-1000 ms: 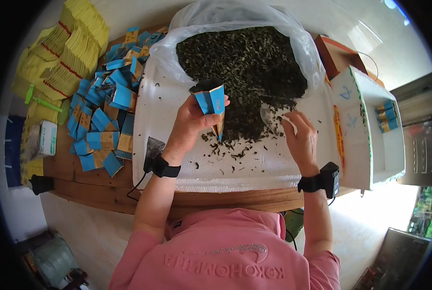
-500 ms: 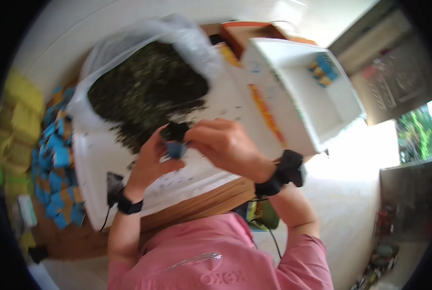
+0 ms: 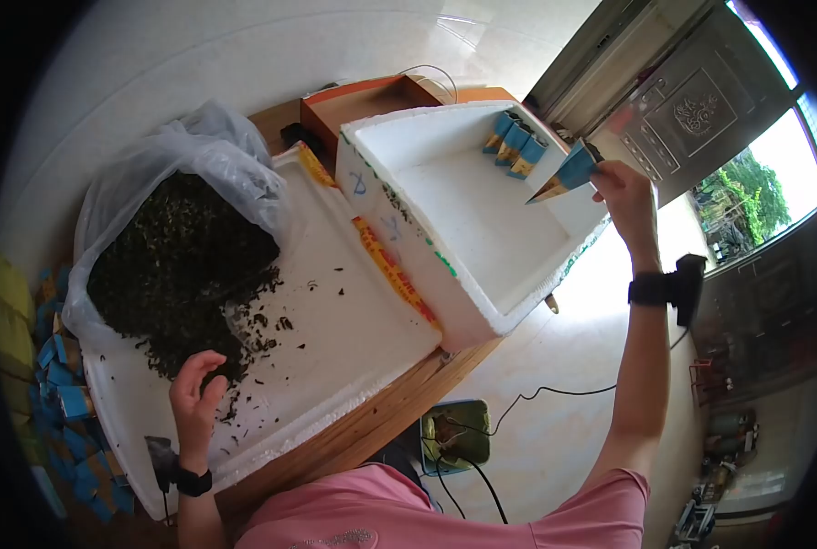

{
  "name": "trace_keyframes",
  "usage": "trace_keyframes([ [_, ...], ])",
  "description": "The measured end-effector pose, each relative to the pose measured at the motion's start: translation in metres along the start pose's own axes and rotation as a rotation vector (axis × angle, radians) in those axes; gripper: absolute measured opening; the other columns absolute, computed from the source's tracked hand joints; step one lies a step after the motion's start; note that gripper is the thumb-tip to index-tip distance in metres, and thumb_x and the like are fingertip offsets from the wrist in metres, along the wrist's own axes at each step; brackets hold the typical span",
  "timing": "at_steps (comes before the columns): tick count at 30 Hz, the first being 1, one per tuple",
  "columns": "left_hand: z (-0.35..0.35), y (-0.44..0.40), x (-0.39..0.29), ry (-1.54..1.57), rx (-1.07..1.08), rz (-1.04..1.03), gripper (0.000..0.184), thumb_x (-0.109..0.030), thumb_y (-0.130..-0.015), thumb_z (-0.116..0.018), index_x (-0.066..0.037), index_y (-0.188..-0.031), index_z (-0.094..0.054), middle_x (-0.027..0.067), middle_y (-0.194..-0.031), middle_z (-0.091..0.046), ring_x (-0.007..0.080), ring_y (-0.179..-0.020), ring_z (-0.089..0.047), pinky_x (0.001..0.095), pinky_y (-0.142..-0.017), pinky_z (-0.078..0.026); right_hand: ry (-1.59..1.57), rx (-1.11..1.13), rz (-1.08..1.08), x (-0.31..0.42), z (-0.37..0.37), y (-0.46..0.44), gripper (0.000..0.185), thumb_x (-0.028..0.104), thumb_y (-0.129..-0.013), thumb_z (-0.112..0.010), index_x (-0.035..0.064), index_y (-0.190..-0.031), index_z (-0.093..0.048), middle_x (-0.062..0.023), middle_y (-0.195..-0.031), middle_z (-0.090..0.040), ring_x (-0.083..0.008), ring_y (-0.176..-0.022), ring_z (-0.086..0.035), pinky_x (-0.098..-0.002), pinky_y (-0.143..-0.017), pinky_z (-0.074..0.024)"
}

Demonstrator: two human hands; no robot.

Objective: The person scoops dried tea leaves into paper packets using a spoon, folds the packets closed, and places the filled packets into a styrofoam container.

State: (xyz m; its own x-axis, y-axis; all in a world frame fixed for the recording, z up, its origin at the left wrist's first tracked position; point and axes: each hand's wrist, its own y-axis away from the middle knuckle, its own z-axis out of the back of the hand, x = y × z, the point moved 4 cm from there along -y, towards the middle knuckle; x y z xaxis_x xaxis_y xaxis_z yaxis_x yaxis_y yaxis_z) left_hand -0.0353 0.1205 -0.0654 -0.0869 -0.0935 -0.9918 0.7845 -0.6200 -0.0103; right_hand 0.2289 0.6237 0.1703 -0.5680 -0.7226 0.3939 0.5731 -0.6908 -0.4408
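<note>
My right hand (image 3: 626, 197) pinches a small blue and tan paper bag (image 3: 566, 177) by its upper end, above the right side of a white foam box (image 3: 418, 233). Dark matter shows at the bag's top. Inside the box, three similar paper bags (image 3: 516, 146) stand in a row at the far corner. My left hand (image 3: 198, 393) is open and holds nothing, its fingers curved and thumb apart. It hovers at the near edge of a heap of dark dried leaves (image 3: 180, 256), which spills from a clear plastic bag (image 3: 239, 174).
A shallow white foam tray (image 3: 326, 366) lies under the leaves on a wooden table (image 3: 354, 448). Blue and tan paper pieces (image 3: 75, 403) and yellow packs (image 3: 10, 311) are piled at left. An orange box (image 3: 363, 101) stands behind. A bin (image 3: 459, 435) and cables are below.
My right hand has moved from beside my left hand to over the foam box, carrying the paper bag. My left hand has let go of the bag and opened. The view has turned right.
</note>
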Motion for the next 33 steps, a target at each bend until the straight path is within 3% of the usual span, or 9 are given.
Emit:
trace_keyframes([
  [5, 0.02, 0.002, 0.009, -0.124, -0.095, -0.022, 0.027, -0.01, -0.091, -0.062, -0.001, -0.117, -0.061, 0.007, -0.111, -0.064, 0.0173, -0.106, -0.06, 0.031, -0.097, -0.045, 0.151, -0.032, -0.038, -0.125, -0.052, -0.074, 0.015, 0.008, -0.086, -0.066, -0.0039, -0.094, -0.072, -0.01, -0.074, -0.071, -0.0145, -0.059, -0.067, -0.0267, -0.057, -0.0525],
  [11, 0.034, 0.012, 0.013, -0.211, -0.194, 0.074, 0.028, -0.008, -0.092, -0.061, -0.001, -0.119, -0.06, 0.0073, -0.108, -0.064, 0.0159, -0.103, -0.06, 0.0302, -0.094, -0.045, 0.312, -0.044, -0.029, -0.194, -0.109, -0.118, 0.012, 0.008, -0.081, -0.065, 0.0011, -0.084, -0.074, -0.0089, -0.062, -0.068, -0.017, -0.054, -0.068, -0.03, -0.055, -0.0542],
  [13, 0.039, 0.012, 0.014, -0.244, -0.21, 0.077, 0.027, -0.006, -0.093, -0.06, -0.001, -0.119, -0.06, 0.0066, -0.107, -0.064, 0.0152, -0.102, -0.06, 0.0295, -0.094, -0.045, 0.322, 0.011, -0.152, -0.209, -0.121, -0.127, 0.017, 0.013, -0.073, -0.065, 0.01, -0.085, -0.077, -0.0166, -0.084, -0.072, -0.0337, -0.081, -0.07, -0.043, -0.077, -0.0558],
  [15, 0.044, 0.013, 0.013, -0.286, -0.247, 0.097, 0.026, -0.005, -0.094, -0.059, -0.001, -0.119, -0.06, 0.0056, -0.106, -0.063, 0.0141, -0.1, -0.06, 0.0283, -0.091, -0.045, 0.324, 0.023, -0.155, -0.218, -0.13, -0.133, 0.016, 0.011, -0.072, -0.064, 0.0101, -0.081, -0.077, -0.0163, -0.083, -0.072, -0.0334, -0.081, -0.07, -0.0428, -0.077, -0.0557],
  [17, 0.045, 0.012, 0.012, -0.298, -0.25, 0.098, 0.024, -0.005, -0.095, -0.058, -0.001, -0.118, -0.06, 0.0048, -0.104, -0.063, 0.0128, -0.098, -0.059, 0.0271, -0.089, -0.045, 0.412, 0.031, -0.138, -0.224, -0.138, -0.137, 0.014, 0.009, -0.08, -0.064, 0.0015, -0.084, -0.074, -0.0088, -0.063, -0.069, -0.018, -0.056, -0.07, -0.0303, -0.063, -0.0567],
  [21, 0.043, 0.008, 0.009, -0.313, -0.265, 0.126, 0.022, -0.006, -0.095, -0.058, -0.001, -0.116, -0.06, 0.0046, -0.103, -0.063, 0.0121, -0.096, -0.059, 0.0263, -0.087, -0.045, 0.38, 0.023, -0.182, -0.242, -0.152, -0.141, 0.016, 0.01, -0.081, -0.062, 0.0018, -0.087, -0.074, -0.0102, -0.066, -0.07, -0.0183, -0.06, -0.071, -0.0305, -0.065, -0.057],
  [24, 0.041, 0.005, 0.011, -0.334, -0.259, 0.129, 0.022, -0.006, -0.095, -0.058, -0.002, -0.116, -0.06, 0.0045, -0.103, -0.063, 0.0117, -0.095, -0.059, 0.026, -0.086, -0.045, 0.419, 0.047, -0.179, -0.242, -0.157, -0.14, 0.018, 0.01, -0.081, -0.06, 0.0027, -0.088, -0.074, -0.011, -0.067, -0.071, -0.019, -0.061, -0.072, -0.0313, -0.065, -0.0568],
  [26, 0.04, 0.005, 0.012, -0.344, -0.252, 0.117, 0.022, -0.006, -0.095, -0.058, -0.002, -0.116, -0.06, 0.0044, -0.103, -0.063, 0.0115, -0.094, -0.058, 0.0256, -0.085, -0.045, 0.319, 0.002, -0.207, -0.238, -0.156, -0.14, 0.016, 0.007, -0.073, -0.062, 0.0063, -0.08, -0.076, -0.019, -0.084, -0.071, -0.0352, -0.083, -0.07, -0.0415, -0.081, -0.0557],
  [33, 0.038, 0.005, 0.013, -0.33, -0.244, 0.152, 0.02, -0.007, -0.095, -0.058, -0.001, -0.114, -0.061, 0.0044, -0.103, -0.063, 0.0115, -0.093, -0.058, 0.0258, -0.084, -0.045, 0.451, -0.017, -0.048, -0.228, -0.16, -0.145, 0.018, 0.004, -0.071, -0.061, 0.006, -0.081, -0.076, -0.02, -0.083, -0.07, -0.0369, -0.082, -0.068, -0.0434, -0.077, -0.0551],
])
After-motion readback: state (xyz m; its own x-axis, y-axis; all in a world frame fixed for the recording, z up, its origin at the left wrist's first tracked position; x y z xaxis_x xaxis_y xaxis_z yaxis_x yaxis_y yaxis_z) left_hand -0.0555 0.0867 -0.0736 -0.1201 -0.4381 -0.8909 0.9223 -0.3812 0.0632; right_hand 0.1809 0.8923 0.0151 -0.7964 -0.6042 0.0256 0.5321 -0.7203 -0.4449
